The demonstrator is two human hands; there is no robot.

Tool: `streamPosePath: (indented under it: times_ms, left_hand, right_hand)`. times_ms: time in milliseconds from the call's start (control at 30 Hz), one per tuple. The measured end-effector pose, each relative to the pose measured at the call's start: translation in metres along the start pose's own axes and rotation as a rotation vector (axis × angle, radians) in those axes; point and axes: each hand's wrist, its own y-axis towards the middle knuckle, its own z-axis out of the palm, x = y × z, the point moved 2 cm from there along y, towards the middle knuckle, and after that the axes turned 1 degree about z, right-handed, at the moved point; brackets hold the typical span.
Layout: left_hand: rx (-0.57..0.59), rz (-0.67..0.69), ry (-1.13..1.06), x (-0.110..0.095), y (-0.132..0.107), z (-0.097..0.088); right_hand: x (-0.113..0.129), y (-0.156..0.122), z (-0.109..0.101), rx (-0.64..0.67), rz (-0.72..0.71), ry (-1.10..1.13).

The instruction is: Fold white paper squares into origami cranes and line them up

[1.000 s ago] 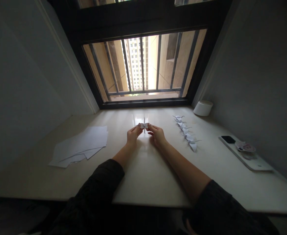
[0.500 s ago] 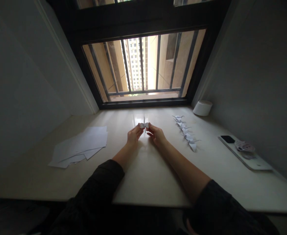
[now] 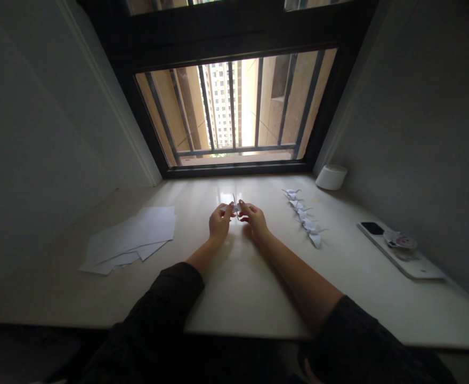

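Note:
A small white folded paper crane is held over the middle of the pale desk, below the barred window. My left hand pinches its left side with closed fingers. My right hand pinches its right side, fingers also closed. Both hands sit close together, thumbs almost touching, and hide most of the paper figure. Dark sleeves cover both forearms near the desk's front edge.
A row of several finished paper cranes lies to the right of my hands. Loose white sheets lie at the left. A white round container stands at the back right. A phone on a white tray lies at the right.
Both hands have drawn closer together around the paper crane, so its spread wings no longer show between them. The other things have not moved.

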Motion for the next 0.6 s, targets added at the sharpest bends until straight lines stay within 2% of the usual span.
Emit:
streamPosePath:
  times_ms: [167,400,600]
  left_hand:
    - [-0.009,-0.009,-0.026,-0.002,-0.002,0.002]
    - [0.124,-0.043,-0.219,0.0,0.001,0.01]
    - [0.164,-0.117,-0.398,-0.003,-0.001,0.013]
  right_hand:
    - [-0.002,-0.001,0.006,0.069,0.017,-0.052]
    - [0.004,-0.005,0.009,0.04,-0.121,-0.108]
    - [0.002,-0.003,0.011,0.084,-0.086,-0.007]
